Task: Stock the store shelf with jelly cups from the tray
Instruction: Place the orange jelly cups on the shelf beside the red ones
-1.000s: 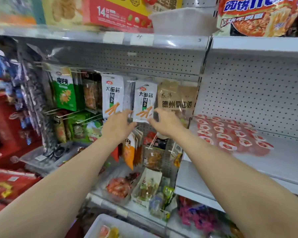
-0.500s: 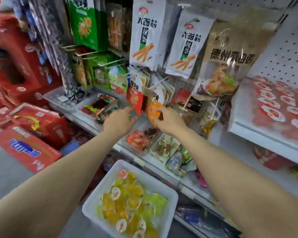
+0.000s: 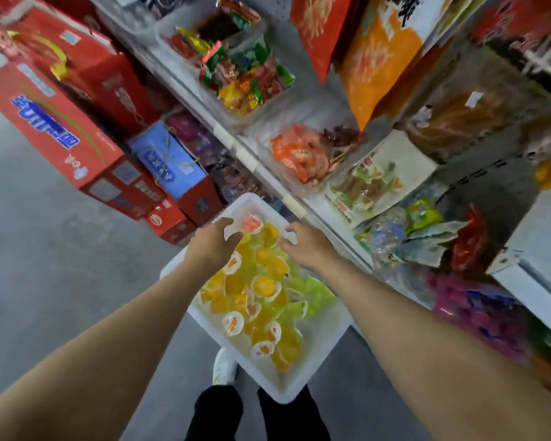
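Both hands reach down into the white tray point(image 3: 318, 354) of jelly cups point(image 3: 263, 286) on the floor — the left hand point(image 3: 212, 246) and right hand point(image 3: 309, 249) look loosely spread, holding nothing yet — so next they must grab some cups.

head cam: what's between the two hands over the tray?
In the head view, jelly cups: a pink one and yellow ones lie between the left hand and right hand, inside the white tray.
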